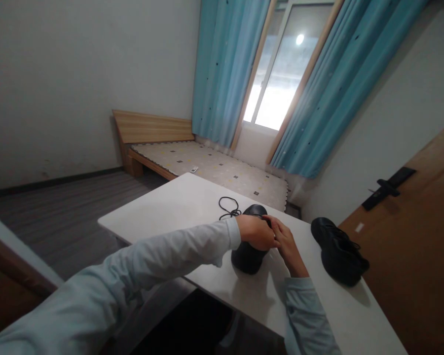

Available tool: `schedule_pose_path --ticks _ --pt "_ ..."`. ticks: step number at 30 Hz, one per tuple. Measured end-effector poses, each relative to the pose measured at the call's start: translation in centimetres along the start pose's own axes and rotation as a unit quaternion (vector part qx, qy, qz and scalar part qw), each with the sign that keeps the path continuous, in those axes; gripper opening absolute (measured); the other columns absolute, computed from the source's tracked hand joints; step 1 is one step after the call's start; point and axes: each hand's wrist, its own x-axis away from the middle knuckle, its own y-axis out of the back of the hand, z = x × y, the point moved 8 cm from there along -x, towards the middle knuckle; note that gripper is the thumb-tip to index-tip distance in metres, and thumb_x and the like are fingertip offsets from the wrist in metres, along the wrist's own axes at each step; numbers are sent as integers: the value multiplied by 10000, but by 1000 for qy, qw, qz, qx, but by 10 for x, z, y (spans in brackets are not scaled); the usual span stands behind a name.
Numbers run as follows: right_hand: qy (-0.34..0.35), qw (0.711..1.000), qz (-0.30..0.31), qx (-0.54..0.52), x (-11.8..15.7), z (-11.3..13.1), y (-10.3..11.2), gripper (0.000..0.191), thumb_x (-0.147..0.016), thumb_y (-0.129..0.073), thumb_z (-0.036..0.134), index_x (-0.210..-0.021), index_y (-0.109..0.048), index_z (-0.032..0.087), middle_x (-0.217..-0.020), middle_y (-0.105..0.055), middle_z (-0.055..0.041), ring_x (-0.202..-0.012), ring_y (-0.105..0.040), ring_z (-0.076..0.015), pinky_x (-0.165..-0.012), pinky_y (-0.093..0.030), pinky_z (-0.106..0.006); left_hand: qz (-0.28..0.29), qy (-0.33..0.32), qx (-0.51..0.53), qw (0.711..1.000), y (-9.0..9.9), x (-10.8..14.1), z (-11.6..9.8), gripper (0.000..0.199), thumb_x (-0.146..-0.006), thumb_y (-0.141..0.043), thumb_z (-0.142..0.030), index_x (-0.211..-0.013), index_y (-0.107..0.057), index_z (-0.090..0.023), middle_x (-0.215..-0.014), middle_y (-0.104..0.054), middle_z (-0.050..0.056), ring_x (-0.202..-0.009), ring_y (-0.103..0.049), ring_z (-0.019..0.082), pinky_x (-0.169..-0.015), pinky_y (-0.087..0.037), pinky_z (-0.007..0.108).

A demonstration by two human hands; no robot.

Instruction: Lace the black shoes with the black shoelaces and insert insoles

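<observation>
A black shoe stands on the white table in front of me, its middle covered by my hands. My left hand reaches across the shoe's top with fingers curled in. What those fingers pinch is hidden. From the right, my right hand closes on the shoe's right upper edge, its thumb and fingertips meeting the left hand. A loose black shoelace lies looped on the table left of the shoe and runs toward it.
A second black shoe, laced, stands at the table's right side. Beyond the table is a bed with a patterned mattress and a small white object on it. A wooden door is at right, blue curtains behind.
</observation>
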Motion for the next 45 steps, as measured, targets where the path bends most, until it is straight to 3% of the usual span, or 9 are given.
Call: schedule_pose_path --ticks 2,4,7,12,16,21,28,35,45 --pt "-15 1000 4 -5 0 -3 0 507 -844 -404 594 -1033 -670 206 -1122 -659 -93 -1066 -571 -264 -941 -428 -427 94 9 -15 995 -10 8 0 451 -840 -490 -481 -942 -722 -108 -859 -712 172 -854 -661 270 -743 -499 324" --pt "-33 999 3 -10 0 -6 1 508 -842 -408 594 -1043 -662 204 -1140 -650 -95 -1054 -575 -267 -892 -461 -428 146 13 -44 988 -20 14 1 568 -798 -499 -578 -967 -714 -79 -887 -700 210 -876 -652 309 -757 -489 366" --pt "-44 999 1 -14 1 -7 0 517 -835 -414 603 -1055 -657 203 -1159 -641 -97 -1034 -581 -267 -826 -492 -412 145 -9 -69 987 -31 12 0 525 -653 -680 -551 -892 -732 -86 -858 -703 212 -851 -650 336 -778 -477 409" --pt "-46 999 -2 -12 3 -7 -3 545 -823 -409 630 -1058 -662 208 -1171 -637 -92 -1025 -583 -263 -786 -501 -389 192 15 17 981 -50 -2 10 406 -474 -823 -443 -668 -743 -95 -715 -703 185 -810 -646 331 -782 -470 365" --pt "-50 999 1 -10 3 -9 -3 537 -828 -408 618 -1064 -655 204 -1166 -636 -98 -1016 -585 -264 -782 -496 -389 248 1 -39 968 -55 -1 9 551 -584 -738 -547 -834 -749 -57 -784 -706 201 -799 -649 310 -782 -475 349" --pt "-51 999 2 -19 1 -10 1 522 -827 -413 609 -1040 -654 198 -1136 -648 -98 -1010 -588 -265 -794 -489 -395 165 -18 -75 983 -41 3 3 664 -630 -670 -608 -1030 -700 -79 -914 -693 220 -793 -660 326 -645 -502 355" --pt "10 999 -15 27 -1 1 2 446 -879 -379 522 -1002 -652 192 -1080 -657 -94 -1045 -571 -245 -936 -409 -413 175 -25 -65 982 -43 3 6 677 -631 -655 -637 -1001 -704 -72 -919 -690 212 -799 -662 330 -639 -513 361" --pt "97 986 -25 132 1 18 -4 306 -877 -432 402 -956 -646 199 -1060 -640 -93 -1055 -533 -243 -947 -379 -414 90 -36 -51 994 -37 12 10 569 -687 -618 -619 -872 -731 -93 -768 -696 188 -697 -665 266 -606 -499 310" --pt "91 981 1 171 1 16 -6 243 -849 -476 362 -952 -653 231 -1097 -617 -74 -1042 -506 -253 -936 -369 -426 132 -54 -33 989 -44 6 10 584 -691 -611 -625 -779 -723 -59 -726 -693 187 -607 -636 225 -531 -438 272"
